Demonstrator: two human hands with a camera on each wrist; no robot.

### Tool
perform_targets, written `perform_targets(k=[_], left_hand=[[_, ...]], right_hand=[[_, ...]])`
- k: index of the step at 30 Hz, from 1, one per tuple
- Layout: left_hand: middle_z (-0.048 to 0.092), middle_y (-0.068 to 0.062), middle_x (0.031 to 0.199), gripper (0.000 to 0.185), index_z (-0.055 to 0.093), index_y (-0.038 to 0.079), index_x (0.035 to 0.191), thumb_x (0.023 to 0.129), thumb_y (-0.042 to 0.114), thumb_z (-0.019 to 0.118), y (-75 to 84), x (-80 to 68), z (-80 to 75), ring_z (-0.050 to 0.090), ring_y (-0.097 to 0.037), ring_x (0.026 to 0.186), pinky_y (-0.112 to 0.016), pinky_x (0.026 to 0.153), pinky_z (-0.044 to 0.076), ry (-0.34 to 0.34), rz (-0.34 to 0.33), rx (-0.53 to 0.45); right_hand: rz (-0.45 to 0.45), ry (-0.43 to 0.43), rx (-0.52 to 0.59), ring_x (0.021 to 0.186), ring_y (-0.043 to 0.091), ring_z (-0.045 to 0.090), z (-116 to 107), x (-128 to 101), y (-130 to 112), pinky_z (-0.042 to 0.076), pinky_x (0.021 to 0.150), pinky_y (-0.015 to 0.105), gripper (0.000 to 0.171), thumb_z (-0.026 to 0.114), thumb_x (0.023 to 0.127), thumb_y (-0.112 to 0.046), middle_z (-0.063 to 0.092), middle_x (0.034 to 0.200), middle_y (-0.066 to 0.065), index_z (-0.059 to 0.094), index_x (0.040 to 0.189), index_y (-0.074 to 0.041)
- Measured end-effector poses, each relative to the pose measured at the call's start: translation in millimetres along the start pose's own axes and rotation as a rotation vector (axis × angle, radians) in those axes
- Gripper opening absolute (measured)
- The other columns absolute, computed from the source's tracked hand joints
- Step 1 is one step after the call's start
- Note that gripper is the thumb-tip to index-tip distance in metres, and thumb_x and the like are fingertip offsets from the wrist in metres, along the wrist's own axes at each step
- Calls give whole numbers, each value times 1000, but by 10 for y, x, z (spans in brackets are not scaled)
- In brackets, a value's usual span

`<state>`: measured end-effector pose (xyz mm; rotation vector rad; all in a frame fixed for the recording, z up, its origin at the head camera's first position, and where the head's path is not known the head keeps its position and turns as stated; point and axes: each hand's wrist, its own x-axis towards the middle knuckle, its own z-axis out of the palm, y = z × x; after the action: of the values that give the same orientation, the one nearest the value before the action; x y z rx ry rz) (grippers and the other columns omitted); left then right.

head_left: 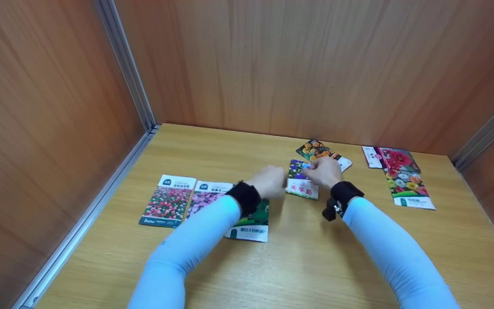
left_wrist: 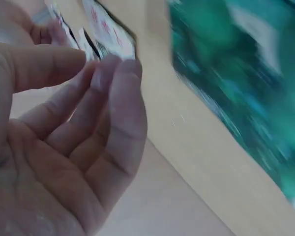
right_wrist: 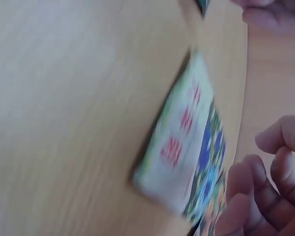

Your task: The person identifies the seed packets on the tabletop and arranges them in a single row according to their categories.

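Wooden table (head_left: 298,262): light grain, bounded by brown wood-effect panels (head_left: 298,64) with grey metal corner strips (head_left: 125,64).

Red-flower seed packet (head_left: 169,200): flat at the left, white header band at its far end. Pink-flower seed packet (head_left: 204,198): just beside it, edges touching or very nearly so (partly hidden by a sleeve).

Green seed packet (head_left: 251,225): flat, white label strip at its near end, partly covered.

Orange-flower seed packet (head_left: 315,150): angled, near the back wall.

Red-bloom seed packet (head_left: 395,158): back right. Mixed-flower seed packet (head_left: 408,189): directly in front of it, seemingly touching.
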<state>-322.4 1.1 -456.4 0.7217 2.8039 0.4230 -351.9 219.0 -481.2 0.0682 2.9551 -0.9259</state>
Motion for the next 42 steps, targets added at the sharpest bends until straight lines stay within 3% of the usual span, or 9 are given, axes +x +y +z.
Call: perform_targets(k=[5,8,12,15,17,21,28,35,42], left_hand=[[77,-9,132,33,77,13,126,94,18,81,350,281,215,72,-28,123,-44,104,64,18,98,163],[70,-10,146,31,78,16,129,99,24,78,544,425,321,65,-30,137,-46,113,61,31,126,247],[66,-7,153,32,79,19,133,104,32,73,721,550,473,61,-28,143,-45,116,60,43,144,370],[66,-4,155,45,74,20,144,104,40,72,800,568,574,60,-25,144,-44,117,59,56,168,486],[65,-2,156,50,70,22,150,104,44,70,830,553,614,59,-24,144,-43,117,58,57,189,528],[63,-1,159,54,65,23,155,106,46,65,839,538,661,59,-23,145,-44,117,56,35,217,564],[63,1,160,53,66,24,156,107,45,63,804,516,691,58,-23,146,-44,118,54,32,174,585],[69,0,152,49,69,26,150,105,46,64,785,474,663,60,-22,142,-42,113,56,51,162,620],[68,-2,154,52,65,24,154,106,44,66,747,538,650,60,-23,145,-44,116,57,31,155,562]], right_hand=[[34,14,-67,88,26,59,-97,108,213,42,79,36,28,78,102,-29,61,79,-1,69,80,-14],[-3,-14,-127,103,35,64,-115,182,333,51,91,45,18,76,103,-24,70,102,12,73,103,-6],[-86,-116,-248,140,57,58,-34,471,720,48,122,66,52,70,106,-26,57,154,35,59,149,1],[-110,-187,-321,150,60,50,-19,635,958,42,128,71,66,69,106,-30,48,166,38,51,161,0],[-108,-209,-334,147,58,54,-64,629,973,45,125,70,66,70,105,-32,55,160,37,53,159,1],[-43,-235,-340,143,52,59,-266,316,596,46,125,66,60,68,104,-30,62,153,34,60,153,4],[47,-177,-399,125,46,67,-305,198,483,54,114,64,55,72,104,-37,72,142,29,69,143,2],[149,7,-480,112,46,74,-316,189,581,64,97,60,77,75,100,-56,74,134,34,65,145,6],[343,-104,-455,99,36,65,-361,180,726,61,80,40,101,69,96,-78,71,125,30,66,142,12]])
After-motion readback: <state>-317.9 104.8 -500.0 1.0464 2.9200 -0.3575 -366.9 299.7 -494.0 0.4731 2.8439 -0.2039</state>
